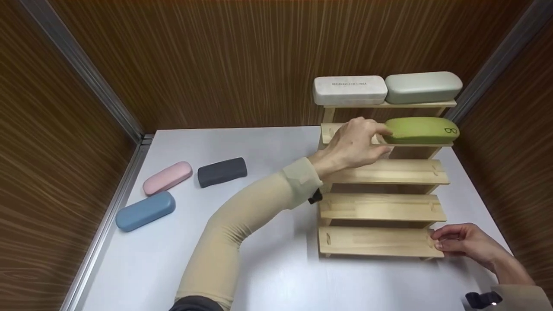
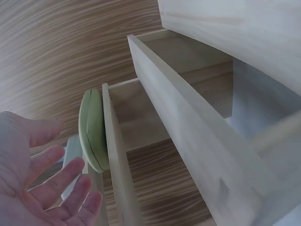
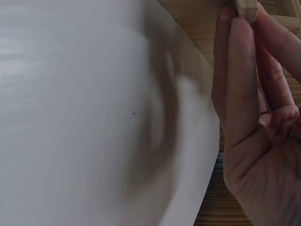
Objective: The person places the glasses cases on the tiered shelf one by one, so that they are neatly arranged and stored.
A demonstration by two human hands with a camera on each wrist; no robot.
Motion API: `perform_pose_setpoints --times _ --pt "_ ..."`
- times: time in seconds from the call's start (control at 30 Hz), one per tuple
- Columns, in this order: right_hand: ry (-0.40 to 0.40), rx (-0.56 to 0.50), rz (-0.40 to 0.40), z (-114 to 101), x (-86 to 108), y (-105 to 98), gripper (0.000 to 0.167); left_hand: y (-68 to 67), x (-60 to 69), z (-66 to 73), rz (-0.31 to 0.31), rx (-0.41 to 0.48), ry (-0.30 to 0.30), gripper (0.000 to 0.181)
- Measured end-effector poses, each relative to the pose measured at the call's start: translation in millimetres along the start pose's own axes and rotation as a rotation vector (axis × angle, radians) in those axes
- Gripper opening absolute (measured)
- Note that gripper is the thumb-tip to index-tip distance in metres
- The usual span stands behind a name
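Observation:
At the left end of the green case (image 1: pixel 421 130) on the second shelf from the top is my left hand (image 1: pixel 356 142), fingers loosely spread, holding nothing. In the left wrist view the green case (image 2: pixel 93 129) stands apart from the palm and fingers of that hand (image 2: pixel 51 183). My right hand (image 1: pixel 468 244) pinches the right end of the lowest shelf (image 1: pixel 380 242) between thumb and fingers. The right wrist view shows the fingertips of this hand (image 3: pixel 263 108) around a wooden edge (image 3: pixel 248 9).
On the top shelf sit a white case (image 1: pixel 350 90) and a pale grey-green case (image 1: pixel 423 87). A pink case (image 1: pixel 167 178), a blue case (image 1: pixel 145 211) and a dark grey case (image 1: pixel 222 172) lie on the white table (image 1: pixel 276 268) at left. Brown walls stand behind and beside.

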State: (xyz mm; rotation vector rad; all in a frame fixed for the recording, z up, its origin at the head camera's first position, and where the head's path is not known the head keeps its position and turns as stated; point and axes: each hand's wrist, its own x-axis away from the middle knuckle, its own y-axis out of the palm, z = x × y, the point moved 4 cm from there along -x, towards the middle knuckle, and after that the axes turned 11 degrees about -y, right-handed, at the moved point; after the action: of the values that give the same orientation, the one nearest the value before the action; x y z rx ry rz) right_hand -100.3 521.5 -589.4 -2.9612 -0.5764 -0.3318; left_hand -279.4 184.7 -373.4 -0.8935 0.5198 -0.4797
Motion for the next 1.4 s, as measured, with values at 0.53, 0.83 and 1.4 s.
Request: perform_pose_setpoints --times 0.53,0.83,1.4 --pt "-0.012 0.013 -0.001 1 -0.5 -1 0.039 -21.1 39.0 -47.6 0.071 0.101 0.004 0.035" --pt "0.001 0.025 0.005 1 -0.9 -3 0.038 -37.6 59.0 -76.0 0.129 0.159 -0.023 0.035" --pt "-0.014 0.002 0.003 1 0.3 -1 0.040 -61.6 97.1 -141.3 0.249 0.174 -0.140 0.033"
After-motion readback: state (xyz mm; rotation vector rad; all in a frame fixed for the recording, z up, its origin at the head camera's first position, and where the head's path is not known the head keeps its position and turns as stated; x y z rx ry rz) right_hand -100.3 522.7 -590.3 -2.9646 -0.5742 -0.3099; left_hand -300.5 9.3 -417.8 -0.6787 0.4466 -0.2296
